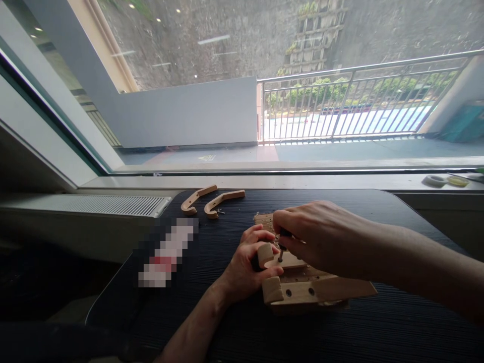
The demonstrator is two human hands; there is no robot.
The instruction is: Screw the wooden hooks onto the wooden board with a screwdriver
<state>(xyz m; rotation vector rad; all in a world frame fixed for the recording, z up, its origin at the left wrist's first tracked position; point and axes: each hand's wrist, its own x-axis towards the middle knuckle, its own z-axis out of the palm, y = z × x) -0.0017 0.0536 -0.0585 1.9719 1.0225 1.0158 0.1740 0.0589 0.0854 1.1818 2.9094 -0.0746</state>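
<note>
My right hand (321, 234) is closed around the dark handle of a screwdriver (283, 247). Its shaft points down at a screw hole in a wooden hook (291, 260), partly covered by my hands. My left hand (249, 259) grips the curled end of this hook, with fingers on one side and thumb on the other. Nearer to me, a second wooden hook (333, 290) shows two dark screws in its face. Both hooks lie on a wooden board (264, 218) dotted with holes.
Two more wooden hooks (198, 199) (223, 201) lie at the table's far left, with a few screws (220, 212) beside them. A pixelated item (166, 254) is on the left of the black table (151, 315). Tape rolls (434, 180) sit on the window sill.
</note>
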